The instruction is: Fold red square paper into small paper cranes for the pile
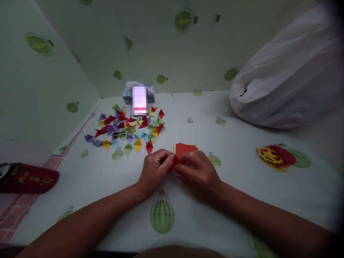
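Between my two hands is a small folded piece of red paper [176, 163], partly hidden by the fingers. My left hand [157, 168] pinches its left side between thumb and fingers. From the right, my right hand [200, 173] grips the same paper with thumb and forefinger. Just beyond the fingers lies a stack of square paper sheets [186, 147], red on top with a yellow edge showing. Farther back on the left spreads a pile of folded paper cranes [123, 126] in red, purple, green, yellow and blue.
A lit phone [140, 100] leans against a tissue box [151, 94] behind the cranes. At the left edge is a red can [32, 178]. A large white plastic bag [276, 79] fills the back right, with red and yellow cut-outs [276, 156] in front of it.
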The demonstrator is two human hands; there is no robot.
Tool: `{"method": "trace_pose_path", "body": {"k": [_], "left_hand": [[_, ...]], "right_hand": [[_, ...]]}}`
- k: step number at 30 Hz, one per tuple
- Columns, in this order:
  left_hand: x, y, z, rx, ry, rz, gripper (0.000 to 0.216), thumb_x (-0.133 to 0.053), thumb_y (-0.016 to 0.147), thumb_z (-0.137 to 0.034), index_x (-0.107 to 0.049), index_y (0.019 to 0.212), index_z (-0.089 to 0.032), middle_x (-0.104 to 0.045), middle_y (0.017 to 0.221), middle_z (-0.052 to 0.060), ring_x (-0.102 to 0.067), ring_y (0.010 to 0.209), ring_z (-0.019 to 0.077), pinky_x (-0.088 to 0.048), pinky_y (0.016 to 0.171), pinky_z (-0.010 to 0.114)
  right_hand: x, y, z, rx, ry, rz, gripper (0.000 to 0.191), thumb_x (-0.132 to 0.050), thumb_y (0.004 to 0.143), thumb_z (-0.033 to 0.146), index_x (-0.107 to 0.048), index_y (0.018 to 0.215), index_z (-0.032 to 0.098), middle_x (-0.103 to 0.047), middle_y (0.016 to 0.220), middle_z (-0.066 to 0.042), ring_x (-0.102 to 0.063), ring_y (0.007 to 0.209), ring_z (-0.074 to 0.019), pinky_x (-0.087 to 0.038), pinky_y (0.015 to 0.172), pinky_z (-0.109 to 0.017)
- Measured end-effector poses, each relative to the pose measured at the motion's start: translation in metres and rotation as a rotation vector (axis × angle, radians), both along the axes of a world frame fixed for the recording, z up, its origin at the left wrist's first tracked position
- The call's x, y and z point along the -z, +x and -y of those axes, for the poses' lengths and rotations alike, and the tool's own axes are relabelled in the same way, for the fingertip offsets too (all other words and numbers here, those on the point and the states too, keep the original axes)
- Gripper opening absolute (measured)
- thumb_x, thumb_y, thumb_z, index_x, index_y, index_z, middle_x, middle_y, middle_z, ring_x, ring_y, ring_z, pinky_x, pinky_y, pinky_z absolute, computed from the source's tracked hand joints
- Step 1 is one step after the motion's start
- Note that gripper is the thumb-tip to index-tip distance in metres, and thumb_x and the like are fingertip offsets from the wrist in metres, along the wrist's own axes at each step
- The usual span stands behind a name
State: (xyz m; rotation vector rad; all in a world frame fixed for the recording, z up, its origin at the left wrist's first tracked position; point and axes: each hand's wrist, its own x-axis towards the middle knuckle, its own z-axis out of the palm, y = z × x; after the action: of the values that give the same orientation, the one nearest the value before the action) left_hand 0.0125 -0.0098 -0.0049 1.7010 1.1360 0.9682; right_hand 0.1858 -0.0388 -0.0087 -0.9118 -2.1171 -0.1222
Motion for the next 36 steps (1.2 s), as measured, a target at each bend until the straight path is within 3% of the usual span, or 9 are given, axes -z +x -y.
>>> {"method": "trace_pose_path", "body": {"k": [3, 8, 11, 16, 29, 36], "left_hand": [[0.000, 0.000, -0.002, 0.015, -0.022, 0.026, 0.021, -0.057, 0.091, -0.028, -0.068, 0.079, -0.015, -0.065, 0.070, 0.001, -0.060, 0.059, 0.0105, -0.047, 0.059, 0.022], [0.000, 0.001, -0.004, 0.086, -0.179, 0.066, 0.022, -0.059, 0.089, -0.032, -0.068, 0.084, -0.014, -0.064, 0.066, 0.001, -0.059, 0.053, 0.0101, -0.047, 0.052, 0.021], [-0.001, 0.001, -0.003, 0.120, -0.217, 0.086, 0.020, -0.060, 0.088, -0.032, -0.068, 0.084, -0.014, -0.066, 0.069, 0.001, -0.059, 0.056, 0.0099, -0.048, 0.054, 0.021], [-0.002, 0.001, -0.003, 0.077, -0.217, 0.128, 0.014, -0.064, 0.085, -0.029, -0.066, 0.084, -0.015, -0.066, 0.075, 0.001, -0.060, 0.065, 0.0104, -0.047, 0.060, 0.020], [-0.008, 0.002, 0.000, 0.128, -0.344, 0.161, 0.018, -0.068, 0.081, -0.032, -0.063, 0.083, -0.015, -0.063, 0.075, 0.001, -0.058, 0.068, 0.0120, -0.046, 0.062, 0.023], [-0.011, -0.002, -0.002, 0.160, -0.319, 0.115, 0.026, -0.056, 0.092, -0.038, -0.068, 0.090, -0.015, -0.064, 0.080, 0.002, -0.055, 0.075, 0.0128, -0.043, 0.069, 0.024]], "right_hand": [[-0.006, 0.007, -0.004, -0.095, -0.243, -0.235, 0.015, -0.051, 0.095, 0.020, -0.066, 0.097, 0.016, -0.061, 0.090, -0.009, -0.055, 0.083, -0.0201, -0.044, 0.074, -0.035], [-0.010, 0.017, -0.016, -0.093, -0.999, -0.645, 0.018, -0.056, 0.094, 0.031, -0.060, 0.082, 0.018, -0.057, 0.077, -0.001, -0.052, 0.070, -0.0136, -0.040, 0.066, -0.028], [-0.007, 0.017, -0.019, -0.164, -1.214, -0.781, 0.021, -0.066, 0.087, 0.035, -0.059, 0.078, 0.017, -0.055, 0.071, 0.002, -0.049, 0.065, -0.0117, -0.037, 0.063, -0.026], [-0.003, 0.013, -0.018, -0.216, -1.340, -0.858, 0.024, -0.073, 0.080, 0.037, -0.060, 0.077, 0.017, -0.055, 0.067, 0.003, -0.047, 0.063, -0.0108, -0.034, 0.060, -0.025], [-0.004, 0.012, -0.018, -0.259, -1.409, -0.912, 0.025, -0.079, 0.075, 0.034, -0.061, 0.076, 0.016, -0.061, 0.069, 0.002, -0.050, 0.062, -0.0097, -0.034, 0.059, -0.025], [-0.009, 0.012, -0.017, -0.218, -1.392, -0.885, 0.023, -0.075, 0.076, 0.031, -0.058, 0.074, 0.016, -0.056, 0.066, 0.004, -0.046, 0.060, -0.0091, -0.030, 0.058, -0.025]]}}
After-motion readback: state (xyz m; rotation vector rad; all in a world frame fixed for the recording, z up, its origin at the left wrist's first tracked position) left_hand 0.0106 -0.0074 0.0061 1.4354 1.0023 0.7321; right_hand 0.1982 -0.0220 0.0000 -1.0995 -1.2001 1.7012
